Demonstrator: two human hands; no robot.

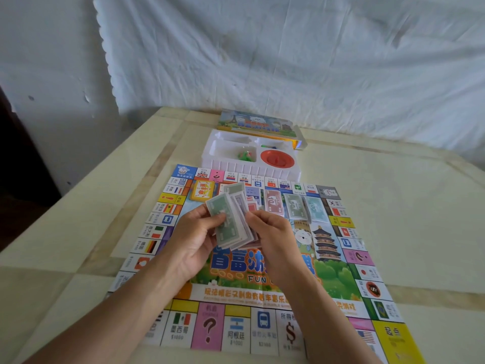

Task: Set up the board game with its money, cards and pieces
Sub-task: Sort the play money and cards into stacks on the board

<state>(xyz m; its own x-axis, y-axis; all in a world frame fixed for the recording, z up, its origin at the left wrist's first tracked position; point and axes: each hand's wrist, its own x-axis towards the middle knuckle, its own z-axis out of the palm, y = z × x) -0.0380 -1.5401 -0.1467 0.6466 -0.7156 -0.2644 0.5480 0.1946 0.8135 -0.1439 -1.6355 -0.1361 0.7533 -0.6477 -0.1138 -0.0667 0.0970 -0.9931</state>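
Currently both hands sit mid-frame over the board (210, 327), which lies flat on the cream table (393, 206). The left hand (193, 243) grips a fanned stack of bills (228, 227) from the left, thumb pressed on the top green bill, other fingers curled under. The right hand (274, 240) pinches the stack's right edge, thumb on top, fingers tucked behind; can't tell how those fingertips lie. On the upper part of the board three money piles lie side by side: pink pile (273, 203), green pile (294, 206), teal pile (315, 207). A yellow card deck (201, 191) lies at the board's upper left, inside the track of squares. More cards behind the fan are mostly hidden. Just past the board's top edge stands a white tray (249, 170), with a red disc (277, 158) in its right compartment and green pieces (245, 155) in the compartment left of that. A box lid (257, 123) lies behind the tray. A white sheet (288, 61) fills the top of the frame.
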